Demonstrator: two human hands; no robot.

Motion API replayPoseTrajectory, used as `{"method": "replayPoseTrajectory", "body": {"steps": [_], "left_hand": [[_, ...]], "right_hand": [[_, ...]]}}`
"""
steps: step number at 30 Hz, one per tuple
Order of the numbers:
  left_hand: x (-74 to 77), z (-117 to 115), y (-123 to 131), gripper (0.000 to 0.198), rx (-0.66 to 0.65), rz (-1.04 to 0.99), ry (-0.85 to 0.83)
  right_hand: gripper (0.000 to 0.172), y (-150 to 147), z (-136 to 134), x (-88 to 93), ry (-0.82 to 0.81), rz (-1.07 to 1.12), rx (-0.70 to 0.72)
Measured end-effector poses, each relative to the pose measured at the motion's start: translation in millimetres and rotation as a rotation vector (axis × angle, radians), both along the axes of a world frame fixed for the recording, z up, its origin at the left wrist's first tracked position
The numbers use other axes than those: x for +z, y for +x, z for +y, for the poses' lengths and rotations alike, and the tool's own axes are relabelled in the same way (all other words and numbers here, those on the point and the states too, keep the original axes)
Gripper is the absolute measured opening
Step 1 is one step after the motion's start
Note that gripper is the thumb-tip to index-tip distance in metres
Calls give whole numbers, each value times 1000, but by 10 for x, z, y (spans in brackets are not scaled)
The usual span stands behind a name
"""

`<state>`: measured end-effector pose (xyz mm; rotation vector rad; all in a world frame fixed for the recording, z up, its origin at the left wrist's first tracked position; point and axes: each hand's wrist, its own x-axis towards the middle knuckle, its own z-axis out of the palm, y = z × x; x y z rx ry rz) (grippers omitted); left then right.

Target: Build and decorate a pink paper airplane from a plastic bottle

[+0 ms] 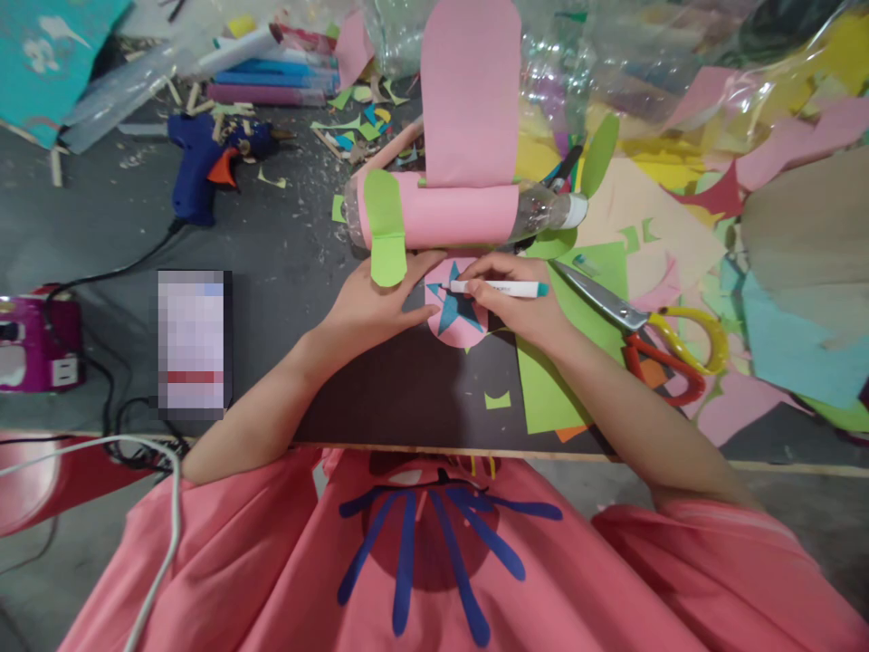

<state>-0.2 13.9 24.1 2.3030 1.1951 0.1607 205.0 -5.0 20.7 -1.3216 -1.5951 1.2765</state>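
A pink paper disc [468, 333] with a blue star [453, 310] on it lies on the dark board [407, 398]. My right hand [522, 303] is closed round a white marker [502, 289] with a teal end, its tip at the star's left point. My left hand [377, 303] lies flat with fingers stretched out, pressing the disc's left edge. Just beyond the hands lies a plastic bottle plane [462, 213] wrapped in pink paper, with a tall pink wing [470, 91] and green tail pieces [386, 226].
Red and yellow scissors [652, 335] lie on green paper [549, 389] to the right. A blue glue gun [204, 163] sits far left with its cord. A phone [194, 344] and purple device [37, 340] lie at left. Coloured paper scraps [747, 163] cover the right side.
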Motion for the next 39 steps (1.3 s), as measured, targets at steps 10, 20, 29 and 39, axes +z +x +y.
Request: {"method": "replayPoseTrajectory", "body": {"steps": [10, 20, 29, 39], "left_hand": [[22, -2, 9, 57, 1, -1, -13], [0, -1, -1, 59, -5, 6, 1], [5, 7, 9, 59, -10, 27, 3], [-4, 3, 1, 58, -7, 19, 8]], "right_hand": [[9, 4, 3, 19, -7, 6, 55], [7, -4, -3, 22, 4, 7, 0], [6, -19, 3, 12, 10, 49, -30], [10, -20, -10, 31, -13, 37, 5]]}}
